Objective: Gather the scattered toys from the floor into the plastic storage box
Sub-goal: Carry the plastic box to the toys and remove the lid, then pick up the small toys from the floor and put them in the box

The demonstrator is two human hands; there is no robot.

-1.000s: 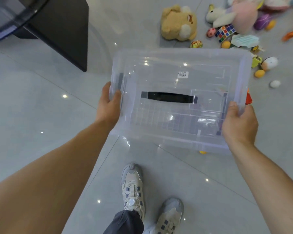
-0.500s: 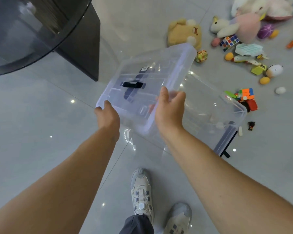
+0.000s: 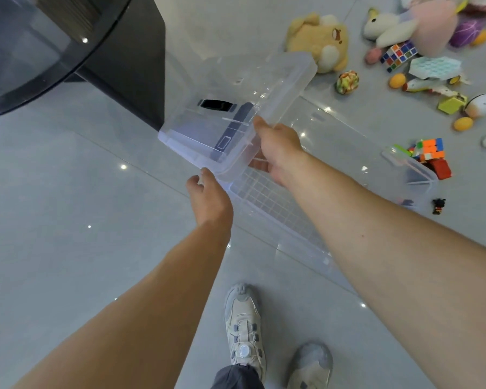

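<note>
1. One box (image 3: pixel 334 153), clear: that's our marker.
2. One lid (image 3: pixel 236 80), up over the box's left end.
3. Two hands on that lid: left hand (image 3: pixel 209 197), right hand (image 3: pixel 278 147).
4. Two puzzle cubes: white cube (image 3: pixel 399 56) beyond the box, orange cube (image 3: pixel 429 148) at its right end.
5. Two yellow eggs beyond it: left egg (image 3: pixel 397 80), right egg (image 3: pixel 463 124).
6. Two plush countable beyond the box, tan plush (image 3: pixel 317 40) and white plush (image 3: pixel 387 26); the rest are cut off.
7. One dark figure (image 3: pixel 438 206), just right of the box.
8. Two shoes on its near side: left shoe (image 3: pixel 244 327), right shoe (image 3: pixel 310 363).

Clear glossy plastic: storage box (image 3: pixel 410 170), lid (image 3: pixel 236 85). Polished, reflective grey tile: floor (image 3: pixel 82 248). Fuzzy cloth: plush bear (image 3: pixel 317 37). Smooth smoked glass: tabletop (image 3: pixel 26 54).
</note>
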